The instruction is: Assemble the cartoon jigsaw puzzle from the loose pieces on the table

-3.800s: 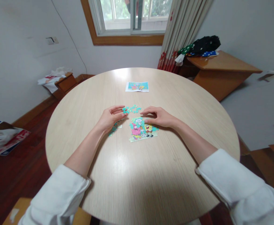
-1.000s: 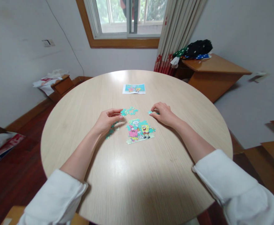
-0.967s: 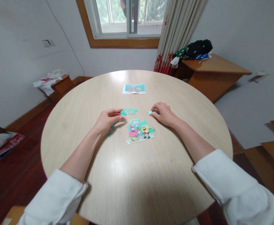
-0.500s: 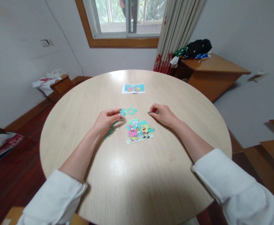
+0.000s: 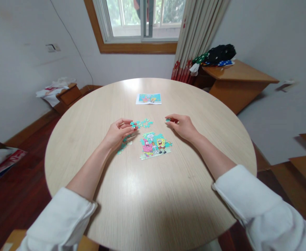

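Observation:
A partly assembled jigsaw puzzle [image 5: 156, 144] with cartoon figures lies flat on the round table [image 5: 153, 195]. Just above it sits a cluster of loose teal puzzle pieces [image 5: 146, 123]. My left hand [image 5: 119, 134] is beside this cluster, a teal piece [image 5: 133, 124] between its thumb and fingers. More loose pieces [image 5: 123, 146] lie below that hand, partly hidden by it. To the upper right of the puzzle, my right hand [image 5: 181, 124] pinches a small teal puzzle piece [image 5: 168, 120] between thumb and forefinger, its details too small to make out.
A printed reference picture [image 5: 149, 99] with the same figures lies toward the table's far side. Behind the table are a window [image 5: 142, 21] and a curtain [image 5: 194, 31]. A wooden cabinet [image 5: 241, 73] with cloths on it stands at the right.
The piece in my right hand has been raised and turned, so its teal face shows. My left hand and its piece have shifted slightly left.

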The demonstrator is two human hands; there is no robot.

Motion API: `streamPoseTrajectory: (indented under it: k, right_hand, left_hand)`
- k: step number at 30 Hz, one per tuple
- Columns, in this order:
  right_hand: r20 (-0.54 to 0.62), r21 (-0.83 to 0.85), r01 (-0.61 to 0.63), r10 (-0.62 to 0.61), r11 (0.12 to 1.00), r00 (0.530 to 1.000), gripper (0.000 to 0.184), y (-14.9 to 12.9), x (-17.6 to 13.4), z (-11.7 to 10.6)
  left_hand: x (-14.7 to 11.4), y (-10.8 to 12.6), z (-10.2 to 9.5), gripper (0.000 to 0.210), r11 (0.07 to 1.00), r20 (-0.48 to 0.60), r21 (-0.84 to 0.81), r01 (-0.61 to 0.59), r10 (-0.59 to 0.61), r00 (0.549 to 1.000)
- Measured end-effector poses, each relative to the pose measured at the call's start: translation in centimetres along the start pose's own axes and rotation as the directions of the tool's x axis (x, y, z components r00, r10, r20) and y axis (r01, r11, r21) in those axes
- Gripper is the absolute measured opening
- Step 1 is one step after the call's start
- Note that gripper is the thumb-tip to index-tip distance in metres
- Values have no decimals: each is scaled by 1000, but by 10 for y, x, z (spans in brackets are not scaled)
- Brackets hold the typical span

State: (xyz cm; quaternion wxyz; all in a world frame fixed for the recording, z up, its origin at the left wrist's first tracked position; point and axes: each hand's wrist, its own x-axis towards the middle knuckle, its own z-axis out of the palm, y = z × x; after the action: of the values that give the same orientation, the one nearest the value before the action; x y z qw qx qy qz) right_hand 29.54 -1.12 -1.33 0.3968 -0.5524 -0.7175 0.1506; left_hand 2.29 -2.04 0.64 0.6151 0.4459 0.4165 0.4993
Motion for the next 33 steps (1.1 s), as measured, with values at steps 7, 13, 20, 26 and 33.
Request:
streamPoseTrajectory:
  k: [7,13,20,26,33]
  right_hand:
    - [-28,39,-3,4,999,1000,26,1,0,1]
    - [-24,70,-28,30,997,999,27,4,1,3]
    - [-9,165,-62,64,984,998,29,3,0,4]
    - [9,226,-67,67,972,998,30,1,-1,5]
    - [-5,204,-40,42,978,999,27,2,-1,4]
  left_hand:
    - [-1,1,0,34,1000,8,15,7,-7,1000]
    - [1,0,-1,32,1000,13,30,0,0,1000]
    - [0,0,0,31,1000,40,22,12,-13,999]
    - [1,0,0,31,1000,37,-1,13,-13,999]
    - [1,0,-1,30,1000,52,5,27,-27,998]
